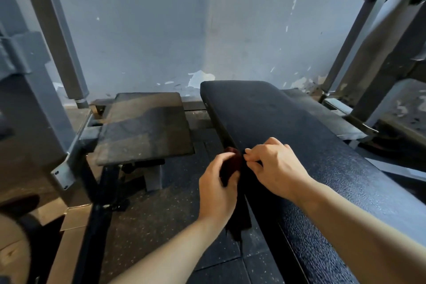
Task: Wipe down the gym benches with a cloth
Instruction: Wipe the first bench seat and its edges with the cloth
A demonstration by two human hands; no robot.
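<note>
Our two hands meet at the near left edge of the bench, both busy with the cloth: the left hand [216, 189] is curled around a bunched dark-red part of the cloth [231, 165], and the right hand [273, 168] pinches a bit of it between thumb and fingertips just beside the left, so neither hand is spread flat for wiping yet. From there we go by size. The bench pad [299, 145] is the biggest thing before us, black and textured, its long axis running from the lower right corner up and away toward the blue wall [184, 30]; most of its top lies to the right of and beyond our hands, so the right hand is the nearer one to the surface we judge must be wiped next. To the left, well apart across a strip of speckled floor [161, 226], sits a smaller flat pad [145, 127], dusty-looking. Grey frame posts [57, 30] stand at far left, and more framework at far right. A tail of the cloth seems to hang below our hands against the bench's side (it is as dark as the shadow there, so we cannot trace its end). The bench's near end is cut off by the picture edge.
</note>
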